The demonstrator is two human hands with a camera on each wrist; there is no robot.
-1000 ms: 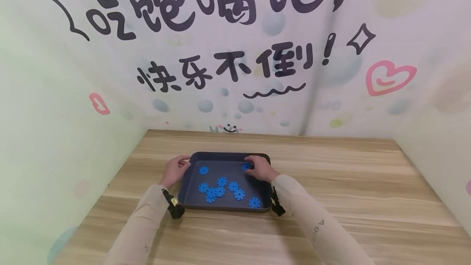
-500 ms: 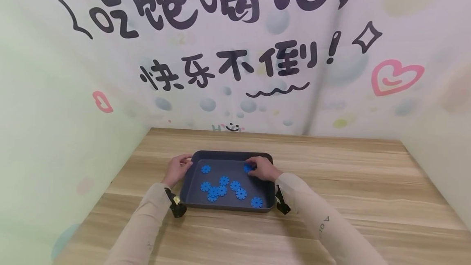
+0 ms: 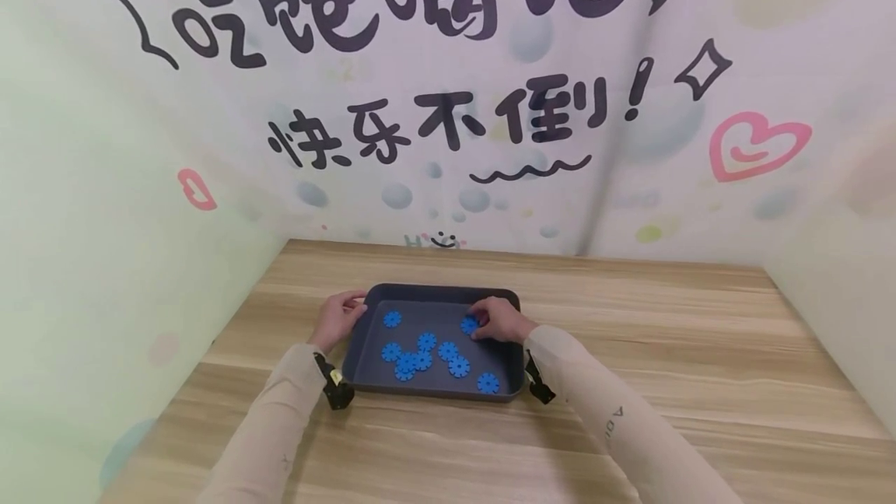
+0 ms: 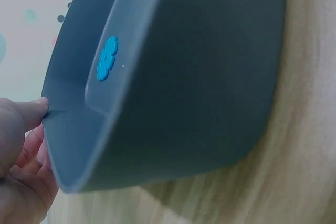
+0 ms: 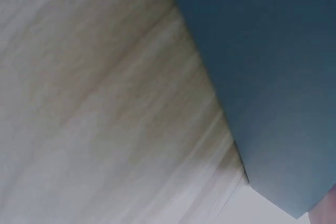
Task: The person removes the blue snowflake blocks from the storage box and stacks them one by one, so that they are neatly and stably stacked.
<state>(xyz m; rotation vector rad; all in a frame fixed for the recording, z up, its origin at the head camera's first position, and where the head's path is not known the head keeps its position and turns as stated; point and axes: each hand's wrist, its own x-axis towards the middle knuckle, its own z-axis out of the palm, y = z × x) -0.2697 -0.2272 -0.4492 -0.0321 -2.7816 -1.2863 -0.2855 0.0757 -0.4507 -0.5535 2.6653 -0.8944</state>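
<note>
A dark grey-blue rectangular tray [image 3: 434, 312] lies on the wooden table, with several blue notched plastic discs [image 3: 407, 362] scattered and overlapping inside. At its left rim is my left hand [image 3: 337, 322], gripping the edge between thumb and fingers; the left wrist view shows the thumb over the rim of the tray [image 4: 205, 72]. My right hand [image 3: 501, 320] reaches over the tray's right side, with curled fingers and thumb around one blue disc [image 3: 469, 324] near the back right. In the right wrist view the tray wall [image 5: 273, 82] covers most of that hand.
One disc [image 3: 392, 319] lies alone at the back left of the tray, another [image 3: 488, 383] at the front right corner. Wood-grain tabletop [image 3: 651, 317] surrounds the tray. A printed cloth wall [image 3: 448, 201] rises behind the table, with walls on both sides.
The blue disc at my right hand has shifted slightly toward the tray's front and shows more of its face. My left hand keeps its hold on the rim. The head view has shifted slightly.
</note>
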